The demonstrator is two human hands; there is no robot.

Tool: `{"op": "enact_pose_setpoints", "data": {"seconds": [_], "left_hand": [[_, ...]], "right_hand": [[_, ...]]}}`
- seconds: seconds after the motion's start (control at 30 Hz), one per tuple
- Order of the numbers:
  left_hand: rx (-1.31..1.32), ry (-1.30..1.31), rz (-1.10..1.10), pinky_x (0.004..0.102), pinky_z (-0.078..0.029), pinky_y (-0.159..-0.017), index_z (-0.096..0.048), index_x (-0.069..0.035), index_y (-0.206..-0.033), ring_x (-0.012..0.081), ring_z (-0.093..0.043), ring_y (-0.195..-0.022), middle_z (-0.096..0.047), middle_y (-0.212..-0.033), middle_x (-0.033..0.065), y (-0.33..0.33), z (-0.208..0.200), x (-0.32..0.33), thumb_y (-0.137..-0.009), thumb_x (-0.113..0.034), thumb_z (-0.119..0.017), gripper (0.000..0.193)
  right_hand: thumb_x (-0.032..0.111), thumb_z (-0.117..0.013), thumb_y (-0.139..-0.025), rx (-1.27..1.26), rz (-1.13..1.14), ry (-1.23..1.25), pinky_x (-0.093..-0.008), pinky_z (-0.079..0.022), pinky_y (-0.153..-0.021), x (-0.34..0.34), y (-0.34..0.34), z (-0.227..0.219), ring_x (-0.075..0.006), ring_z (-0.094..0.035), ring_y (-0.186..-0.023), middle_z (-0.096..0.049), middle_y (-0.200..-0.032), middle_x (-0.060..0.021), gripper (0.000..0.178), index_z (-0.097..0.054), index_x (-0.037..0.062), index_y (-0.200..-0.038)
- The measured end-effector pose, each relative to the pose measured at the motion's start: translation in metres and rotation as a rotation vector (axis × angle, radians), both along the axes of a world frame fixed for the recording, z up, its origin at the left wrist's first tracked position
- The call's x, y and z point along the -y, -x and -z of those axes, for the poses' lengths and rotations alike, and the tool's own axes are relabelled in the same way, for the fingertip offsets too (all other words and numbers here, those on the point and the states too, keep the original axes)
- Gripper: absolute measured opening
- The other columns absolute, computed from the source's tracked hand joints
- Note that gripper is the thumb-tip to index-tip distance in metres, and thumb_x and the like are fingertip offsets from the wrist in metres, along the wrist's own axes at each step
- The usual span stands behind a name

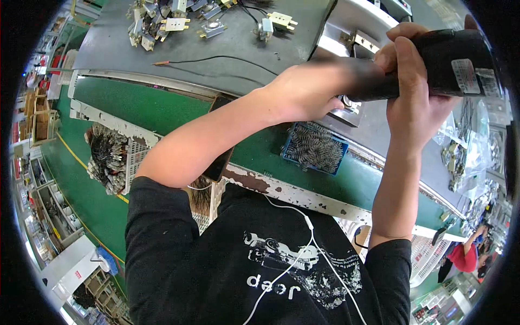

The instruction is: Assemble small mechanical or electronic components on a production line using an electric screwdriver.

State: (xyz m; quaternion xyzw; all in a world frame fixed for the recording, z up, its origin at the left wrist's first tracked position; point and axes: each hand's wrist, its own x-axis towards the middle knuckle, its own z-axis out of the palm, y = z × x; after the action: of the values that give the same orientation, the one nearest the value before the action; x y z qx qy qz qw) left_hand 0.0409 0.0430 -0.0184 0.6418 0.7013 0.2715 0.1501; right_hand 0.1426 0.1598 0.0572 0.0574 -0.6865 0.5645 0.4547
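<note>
My right hand (414,89) is closed round a thick black tool (445,60) with pale labels; its narrower end points left over a metal fixture (355,46). Its exact kind I cannot make out. My left arm reaches across from the left, and my left hand (306,89) is by the tool's narrow end, above the fixture. That hand's fingers are smeared and mostly hidden; only a fingertip shows below. A small round metal part (349,103) sits under the hands at the fixture's near end.
A blue tray (285,154) of small coiled metal pieces stands on the green ledge below the table. Small metal parts with terminals (176,24) lie piled at the back left. A black wire (216,57) crosses the grey tabletop. A dark phone-like slab (219,165) lies beneath my left arm.
</note>
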Motion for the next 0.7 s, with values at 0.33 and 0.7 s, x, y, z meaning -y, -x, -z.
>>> {"op": "enact_pose_setpoints", "data": {"seconds": [0.33,0.7], "left_hand": [[0.037,-0.008,0.014,0.0426,-0.054,-0.087,-0.064,-0.005,-0.111,0.0311,-0.064,-0.103,-0.061,-0.118,0.0087,0.001,0.002,0.002,-0.089,-0.026,-0.069,0.03],[-0.042,-0.236,0.059,0.0401,-0.055,-0.078,-0.067,-0.008,-0.104,0.0282,-0.065,-0.092,-0.063,-0.106,0.0048,0.004,0.014,0.002,-0.087,-0.03,-0.071,0.029]], "right_hand": [[-0.001,-0.065,-0.092,0.04,-0.019,-0.039,-0.0275,-0.052,-0.06,0.0,0.006,0.002,-0.015,-0.062,-0.064,-0.068,-0.091,-0.0173,0.033,-0.053,-0.0081,-0.121],[0.013,-0.057,-0.095,0.009,-0.271,0.05,-0.0314,-0.049,-0.071,-0.007,-0.019,-0.046,-0.0156,-0.056,-0.068,-0.061,-0.081,-0.0106,0.031,-0.058,-0.0113,-0.115]]}}
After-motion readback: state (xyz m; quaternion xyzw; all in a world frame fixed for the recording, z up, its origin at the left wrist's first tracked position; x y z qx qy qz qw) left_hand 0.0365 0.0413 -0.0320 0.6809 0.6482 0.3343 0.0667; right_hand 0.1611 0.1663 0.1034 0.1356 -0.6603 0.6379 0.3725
